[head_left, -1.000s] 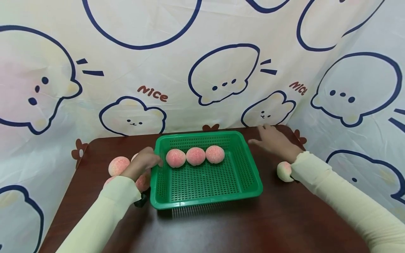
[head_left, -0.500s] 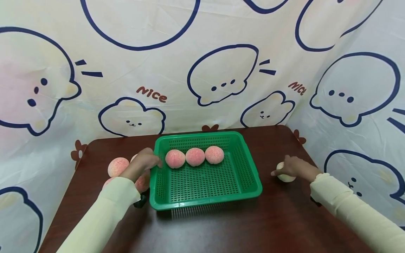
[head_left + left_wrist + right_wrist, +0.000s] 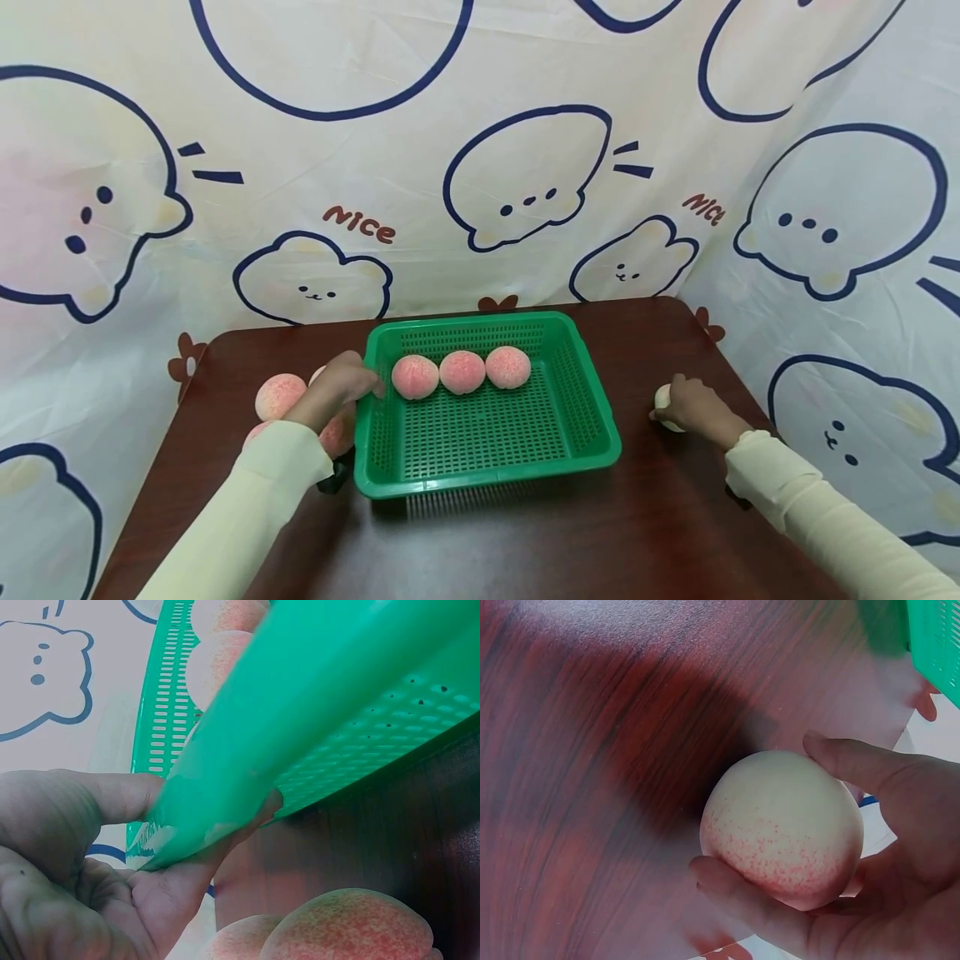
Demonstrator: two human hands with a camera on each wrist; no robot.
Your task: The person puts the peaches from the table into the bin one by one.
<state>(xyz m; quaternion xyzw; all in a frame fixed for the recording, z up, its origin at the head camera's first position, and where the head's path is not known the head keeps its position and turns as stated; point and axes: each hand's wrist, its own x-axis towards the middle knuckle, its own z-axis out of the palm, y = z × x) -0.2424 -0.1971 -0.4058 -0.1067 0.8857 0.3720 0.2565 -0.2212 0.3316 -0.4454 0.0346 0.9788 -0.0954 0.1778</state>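
A green plastic basket [image 3: 487, 482] stands mid-table with three pink peaches [image 3: 462, 372] in a row along its back part. My left hand [image 3: 337, 387] pinches the basket's left rim, thumb on one side and fingers on the other, as the left wrist view shows. At the right of the table my right hand [image 3: 701, 408] grips a pale peach [image 3: 780, 825] with a red-speckled side. Its thumb and fingers lie round opposite sides of that peach. Several more peaches [image 3: 281, 396] lie left of the basket, partly hidden behind my left hand and forearm.
The dark brown wooden table [image 3: 525, 542] has its far edge against a white cloth [image 3: 420, 275] printed with cartoon animals. The cloth also hangs along the left and right sides. Dark bands show at both wrists.
My right hand has come from the table's far right, toward me, down to the pale peach, and its fingers have closed round it. The left hand stays on the basket rim.
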